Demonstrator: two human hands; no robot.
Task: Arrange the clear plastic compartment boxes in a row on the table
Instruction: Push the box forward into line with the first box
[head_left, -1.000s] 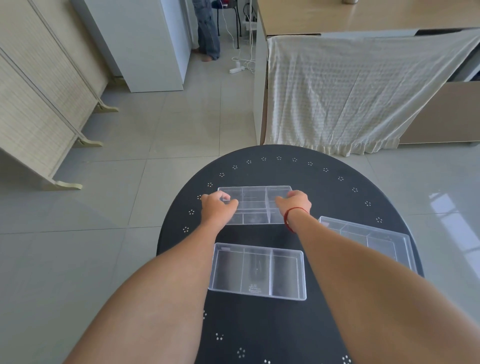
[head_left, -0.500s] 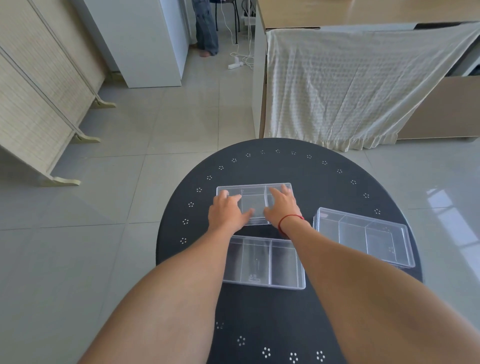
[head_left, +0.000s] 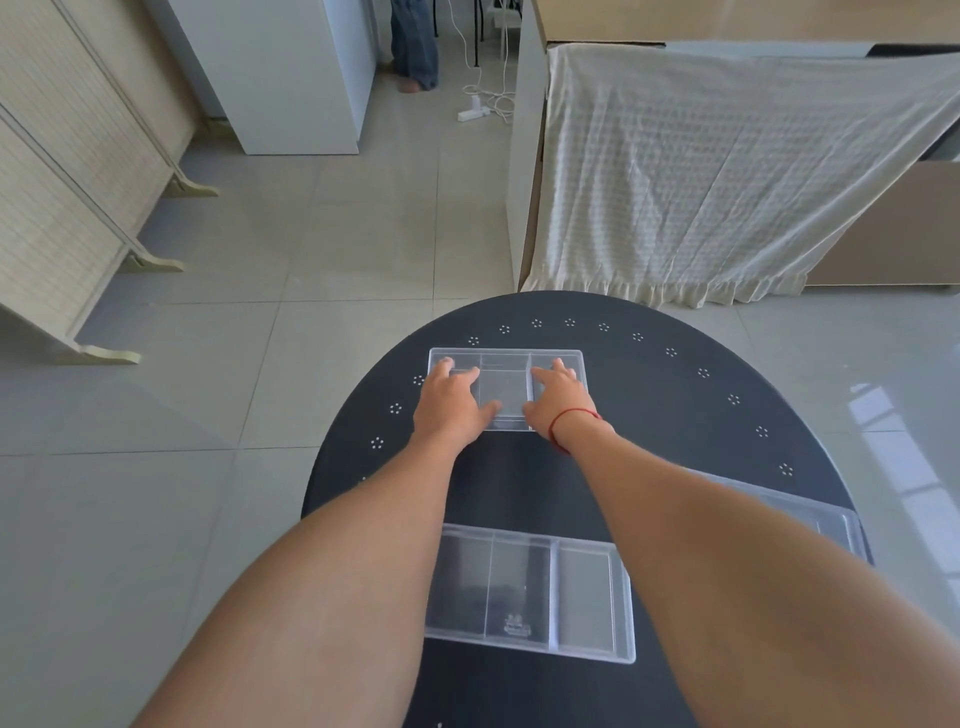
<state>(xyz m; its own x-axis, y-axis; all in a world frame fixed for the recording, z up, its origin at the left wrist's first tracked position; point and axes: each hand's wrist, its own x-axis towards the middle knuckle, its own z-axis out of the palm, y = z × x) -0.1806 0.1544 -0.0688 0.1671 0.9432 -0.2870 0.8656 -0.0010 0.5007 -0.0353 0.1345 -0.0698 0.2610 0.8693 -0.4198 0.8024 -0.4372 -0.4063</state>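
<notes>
Your left hand (head_left: 451, 405) and right hand (head_left: 557, 401) lie flat, fingers spread, on the far compartment box (head_left: 506, 387) near the bench's (head_left: 675, 415) far edge, while your right forearm hides most of the right-edge box (head_left: 831, 519).

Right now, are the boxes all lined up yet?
Not yet. Both hands, left hand and right hand, lie flat on the far box. The near box sits close behind it. The right box, half hidden by an arm, sits off to the side, out of line.

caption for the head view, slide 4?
Both hands, left and right, rest flat on the far clear box; two more boxes sit nearer on the black table.
</notes>
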